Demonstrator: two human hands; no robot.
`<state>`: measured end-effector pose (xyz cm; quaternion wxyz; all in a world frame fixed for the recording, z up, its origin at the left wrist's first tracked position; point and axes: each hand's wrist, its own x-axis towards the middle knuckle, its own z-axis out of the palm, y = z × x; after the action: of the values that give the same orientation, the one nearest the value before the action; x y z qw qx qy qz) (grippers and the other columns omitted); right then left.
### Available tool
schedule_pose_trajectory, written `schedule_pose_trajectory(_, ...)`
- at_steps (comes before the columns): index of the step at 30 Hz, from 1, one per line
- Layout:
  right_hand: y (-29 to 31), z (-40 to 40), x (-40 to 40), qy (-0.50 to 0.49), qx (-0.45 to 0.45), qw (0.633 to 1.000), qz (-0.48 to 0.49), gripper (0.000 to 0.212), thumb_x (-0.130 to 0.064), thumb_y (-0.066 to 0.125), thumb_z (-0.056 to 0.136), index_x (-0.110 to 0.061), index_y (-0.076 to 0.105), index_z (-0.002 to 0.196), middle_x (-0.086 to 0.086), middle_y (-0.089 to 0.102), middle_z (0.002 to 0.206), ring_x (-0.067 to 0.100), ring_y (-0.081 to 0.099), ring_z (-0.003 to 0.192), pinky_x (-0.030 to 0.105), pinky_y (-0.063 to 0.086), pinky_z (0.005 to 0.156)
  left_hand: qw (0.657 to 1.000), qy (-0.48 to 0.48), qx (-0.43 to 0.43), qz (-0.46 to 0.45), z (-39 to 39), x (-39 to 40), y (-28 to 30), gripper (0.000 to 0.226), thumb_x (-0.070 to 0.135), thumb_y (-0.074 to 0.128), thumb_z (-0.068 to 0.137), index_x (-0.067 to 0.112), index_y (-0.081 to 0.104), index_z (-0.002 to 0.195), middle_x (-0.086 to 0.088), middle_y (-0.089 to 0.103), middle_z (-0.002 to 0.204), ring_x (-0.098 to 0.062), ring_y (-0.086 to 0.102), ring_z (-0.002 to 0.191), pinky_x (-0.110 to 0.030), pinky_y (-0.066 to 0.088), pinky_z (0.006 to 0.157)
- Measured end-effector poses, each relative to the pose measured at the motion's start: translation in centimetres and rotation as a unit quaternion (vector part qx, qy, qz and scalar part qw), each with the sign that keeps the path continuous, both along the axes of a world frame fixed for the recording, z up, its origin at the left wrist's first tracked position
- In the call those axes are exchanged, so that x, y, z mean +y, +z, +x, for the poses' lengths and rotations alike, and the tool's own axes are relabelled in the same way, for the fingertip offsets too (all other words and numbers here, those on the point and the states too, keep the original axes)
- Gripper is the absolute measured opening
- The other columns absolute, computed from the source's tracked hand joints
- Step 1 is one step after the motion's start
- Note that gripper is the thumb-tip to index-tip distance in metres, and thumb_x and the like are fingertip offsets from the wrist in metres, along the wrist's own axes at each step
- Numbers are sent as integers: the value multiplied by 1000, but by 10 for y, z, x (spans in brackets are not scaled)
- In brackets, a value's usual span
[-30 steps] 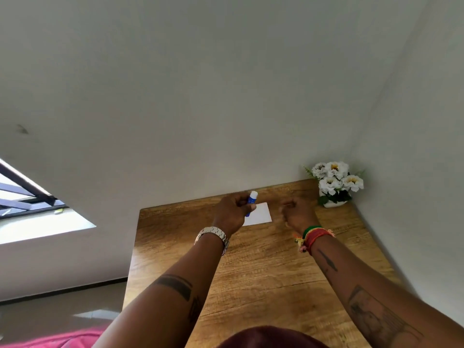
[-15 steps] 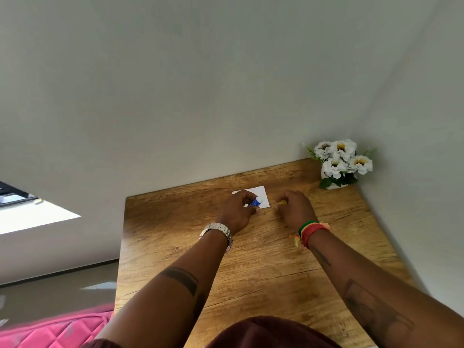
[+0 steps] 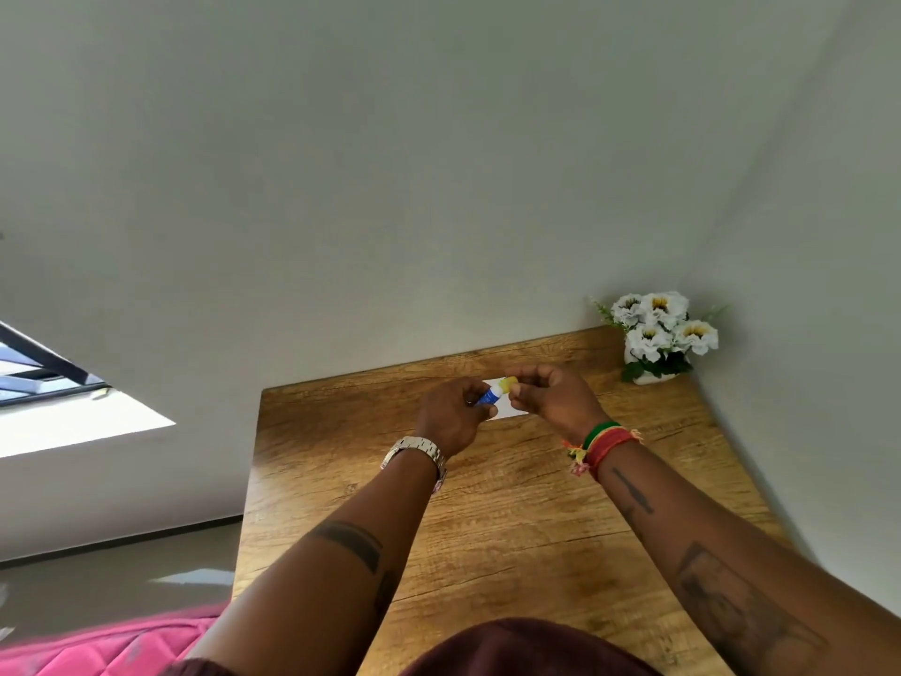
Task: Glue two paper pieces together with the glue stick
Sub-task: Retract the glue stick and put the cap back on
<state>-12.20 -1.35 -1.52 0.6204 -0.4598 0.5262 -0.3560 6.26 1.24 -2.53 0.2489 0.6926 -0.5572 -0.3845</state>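
Over the far middle of the wooden table [image 3: 487,519], my left hand [image 3: 451,414] grips the blue body of a glue stick [image 3: 491,395]. My right hand [image 3: 551,395] pinches a yellow cap [image 3: 510,382] at the stick's white end. Both hands meet just above a white paper [image 3: 507,408] lying flat on the table. My hands hide most of it. I cannot tell whether it is one piece or two.
A small white pot of white flowers [image 3: 656,336] stands in the table's far right corner against the walls. Walls close the table's far and right sides. A pink mattress [image 3: 97,646] and grey floor lie to the left.
My right hand lifted the yellow cap off the table and brought it to the glue stick's tip. My left hand raised the stick slightly towards it. The view shifted a little.
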Motion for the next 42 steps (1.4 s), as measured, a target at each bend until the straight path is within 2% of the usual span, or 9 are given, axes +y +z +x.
schedule_pose_trajectory(5, 18, 4, 8, 31, 51, 996, -73, 31, -2, 68, 93, -29, 73, 106, 0, 73, 105, 16, 71, 93, 18, 56, 69, 1000, -1, 5, -5, 0, 5, 9, 33, 32, 80, 86, 23, 74, 117, 7, 73, 103, -14, 65, 91, -27, 43, 71)
schedule_pose_trajectory(10, 25, 12, 15, 51, 175, 971, -153, 37, -4, 64, 94, -25, 61, 124, 0, 68, 116, 12, 68, 94, 28, 58, 78, 999, 16, 47, -9, -4, 9, 20, 27, 37, 79, 86, 25, 77, 111, 9, 75, 97, -12, 69, 91, -32, 55, 81)
schedule_pose_trajectory(15, 19, 13, 26, 169, 255, 929, -207, 87, -11, 71, 87, -38, 26, 155, -2, 49, 146, 10, 58, 109, 17, 49, 75, 994, 56, 93, 1, -8, 11, 27, 23, 36, 76, 88, 24, 78, 108, 15, 73, 89, -5, 67, 88, -24, 48, 72)
schedule_pose_trajectory(18, 12, 16, 31, 193, 285, 913, -219, 110, -25, 83, 80, -45, 6, 157, -4, 34, 157, 10, 56, 111, 11, 45, 73, 991, 64, 119, 5, -7, 11, 28, 25, 32, 78, 87, 21, 79, 109, 10, 76, 95, -5, 69, 90, -24, 49, 75)
schedule_pose_trajectory(20, 10, 20, 31, 175, 294, 909, -236, 115, -33, 86, 77, -45, 4, 157, -4, 31, 160, 14, 57, 119, 16, 49, 82, 990, 62, 127, 3, -7, 11, 30, 26, 33, 79, 86, 21, 80, 109, 9, 78, 97, -5, 70, 91, -24, 49, 77)
schedule_pose_trajectory(25, 16, 25, 26, 144, 325, 894, -274, 103, -33, 86, 76, -37, 17, 152, 0, 39, 155, 20, 60, 120, 33, 57, 91, 991, 53, 126, -1, -9, 10, 35, 25, 33, 76, 89, 22, 79, 111, 8, 78, 99, -2, 68, 90, -19, 46, 68)
schedule_pose_trajectory(34, 25, 26, 24, 153, 346, 879, -291, 100, -23, 85, 79, -29, 20, 154, 3, 41, 155, 19, 64, 113, 24, 53, 85, 985, 53, 162, -6, -8, 8, 37, 20, 29, 74, 92, 22, 79, 110, 20, 77, 83, 3, 69, 87, -20, 49, 74)
schedule_pose_trajectory(38, 24, 23, 28, 170, 248, 928, -219, 113, -23, 84, 81, -43, 4, 158, -16, 50, 139, 8, 71, 90, 20, 54, 78, 977, 76, 199, -3, -5, 7, 36, 22, 25, 77, 89, 20, 80, 110, 5, 79, 100, -10, 71, 98, -31, 54, 88)
schedule_pose_trajectory(42, 24, 17, 28, 101, 114, 984, -92, 59, -20, 66, 97, -35, 41, 149, -2, 68, 126, 14, 73, 95, 41, 62, 85, 960, 126, 248, 6, -10, 7, 34, 24, 21, 80, 85, 20, 79, 109, 4, 79, 101, -14, 71, 101, -34, 54, 92)
